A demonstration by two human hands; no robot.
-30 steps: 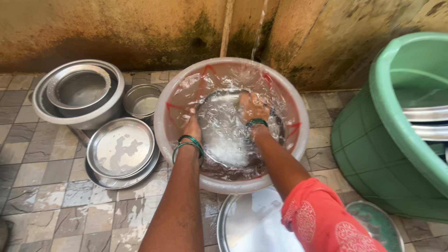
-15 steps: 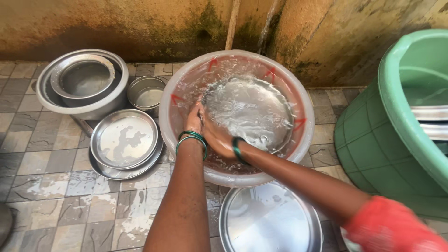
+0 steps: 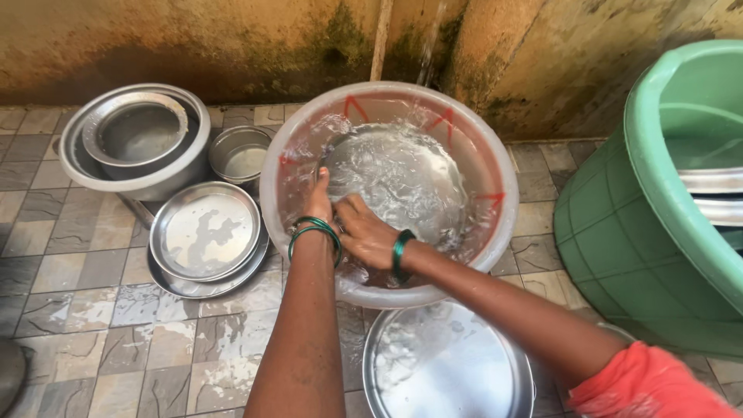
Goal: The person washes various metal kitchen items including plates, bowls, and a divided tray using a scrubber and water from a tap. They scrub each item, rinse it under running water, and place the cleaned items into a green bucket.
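- Two hands are down in the basin point(image 3: 495, 166), a clear plastic one w/ red marks, set on the tiled floor point(image 3: 70, 310) by the wall point(image 3: 193, 39).
- Steel plate point(image 3: 402, 182) lies tilted in the water inside the basin, shiny face up, covered w/ ripples and foam.
- Left hand point(image 3: 317, 203) is at the plate's left rim, fingers upright along the edge; looks like it grips the rim, but fingertips are under water so can't tell for sure.
- Right hand point(image 3: 368, 232) sits just beside the left, at the plate's lower left edge, fingers curled on or over the rim; whether it's closed on it can't be told.
- So the plate lies up and to the right of both hands, most of it free of them.
- Green bangles point(image 3: 316, 231) on the left wrist, one green bangle point(image 3: 401, 255) on the right; red sleeve point(image 3: 650, 383) at the lower right.
- Thin water stream point(image 3: 428, 54) falls along the wall into the basin's far side.
- Left of the basin: stacked plates point(image 3: 205, 232), a small steel bowl point(image 3: 240, 155) behind them, nested big bowls point(image 3: 139, 139) further left.
- Near edge: another wet steel plate point(image 3: 449, 364) on the floor, just below the basin.
- Right: green tub point(image 3: 619, 224) w/ steel rims visible inside, well apart from the hands.
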